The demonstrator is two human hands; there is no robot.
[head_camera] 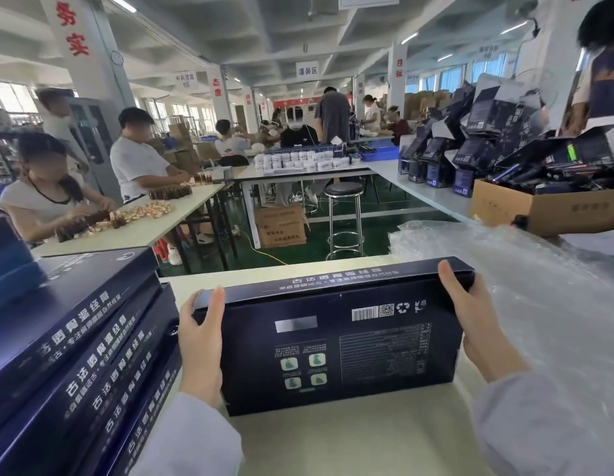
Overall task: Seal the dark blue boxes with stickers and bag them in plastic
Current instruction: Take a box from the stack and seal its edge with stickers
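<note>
The dark blue flat rectangular cardboard box point(333, 341) sits at the centre of the view, printed back upward. A white barcode point(364, 314) and four small green pictograms point(304, 371) show on it, and its far long side carries white lettering. It is over the pale tabletop point(333, 448); whether its underside rests there or hangs just clear I cannot tell. The left hand point(199, 341) grasps the box's nine o'clock end, thumb laid over the top face near the far corner, the fingers out of sight round the end. The right hand point(477, 321) grasps the three o'clock end, thumb on the far edge, fingers curled round the corner. Both wrists come out of pale grey sleeves point(539, 424).

At nine o'clock, just beside the left hand, leans a stack of matching dark blue boxes point(75, 355), fanned and tilted, with white lettering on their sides. From one to four o'clock spreads a heap of clear crinkled plastic wrapping point(546, 304), beside the right hand. Beyond it at two o'clock stands an open brown corrugated carton point(546, 214) filled with dark items, and behind that a jumbled pile of small dark open-flapped boxes point(487, 142). At twelve o'clock, across a green floor point(298, 259), stands a round black stool on chrome legs point(344, 192), with a white table of small white jars point(298, 162) behind it. At ten o'clock seated people point(137, 166) work at a long pale table point(144, 231).
</note>
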